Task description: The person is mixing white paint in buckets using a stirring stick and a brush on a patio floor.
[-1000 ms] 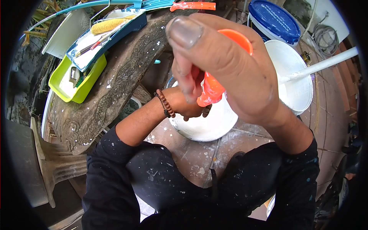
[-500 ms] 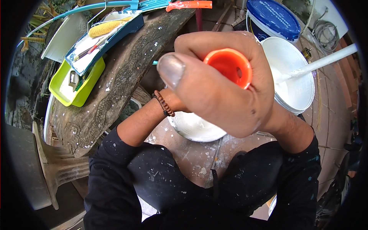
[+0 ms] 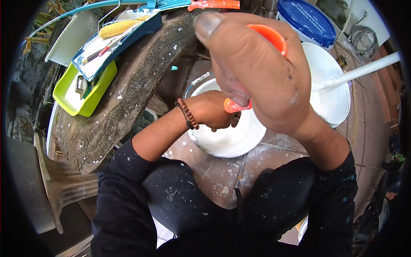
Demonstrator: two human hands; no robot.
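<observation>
My right hand is raised close to the camera, wrapped round an orange plastic handle. The hollow upper end of the orange handle sticks out above the fist, and its lower part, flecked with white, shows below. Just beyond that lower part is my left hand, its fingers curled downward over a white bucket. Whatever those fingers hold, if anything, is hidden. White paint coats the inside of the bucket, which stands on the tiles between my knees.
A second white bucket with a white pole leaning in it stands at right, before a blue-lidded tub. On the carved wooden bench lie a paint tray with a yellow roller and a lime-green container.
My right hand has moved up with the orange handle and tipped it, so its lower part shows. More of my left hand and the paint bucket has come into sight.
</observation>
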